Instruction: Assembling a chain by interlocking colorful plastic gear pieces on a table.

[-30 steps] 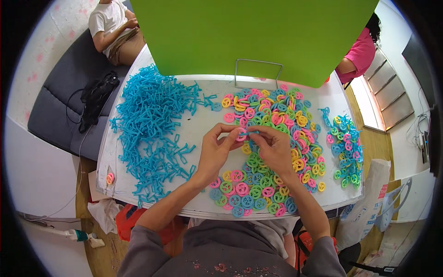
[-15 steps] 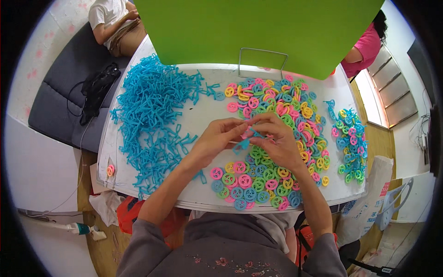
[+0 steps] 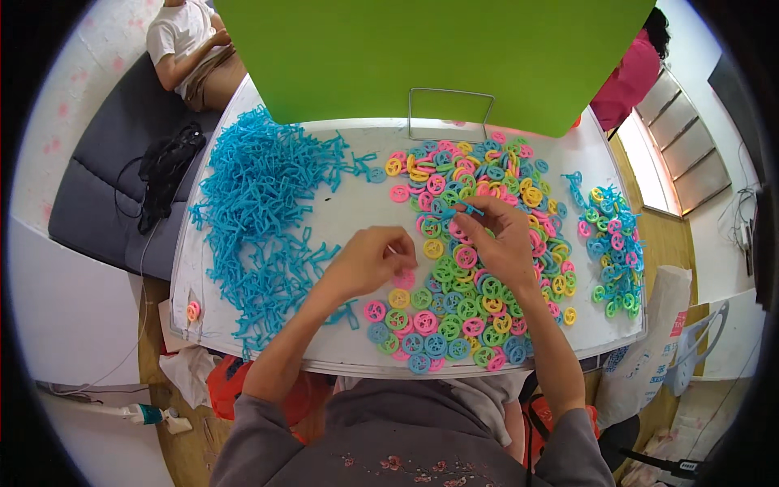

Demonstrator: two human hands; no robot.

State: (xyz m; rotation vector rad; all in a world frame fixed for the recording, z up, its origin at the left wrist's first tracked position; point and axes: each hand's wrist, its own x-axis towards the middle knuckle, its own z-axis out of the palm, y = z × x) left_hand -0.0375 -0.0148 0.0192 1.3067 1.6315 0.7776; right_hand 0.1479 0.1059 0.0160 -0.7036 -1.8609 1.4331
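Observation:
My left hand [image 3: 373,258] is over the middle of the white table [image 3: 349,203]. Its fingers pinch a pink plastic wheel [image 3: 403,279], slightly blurred. Farther right, my right hand [image 3: 505,242] holds a blue plastic clip-like piece [image 3: 464,209] between thumb and fingers, above a heap of spoked wheels [image 3: 466,307] in pink, green, yellow and blue. Whether a wheel is attached to that piece I cannot tell. Left of my hands lies a large heap of the same slim blue pieces [image 3: 251,195].
Blue pieces joined with wheels form a pile [image 3: 613,252] at the table's right edge. A green board [image 3: 438,61] and a wire stand [image 3: 450,114] stand at the back. Two other people [image 3: 182,49] sit beyond the table. A white bag [image 3: 649,341] leans at the right.
My hands were together over the table's middle. They have moved apart, the left one down and left with the pink wheel, the right one slightly right with the blue piece.

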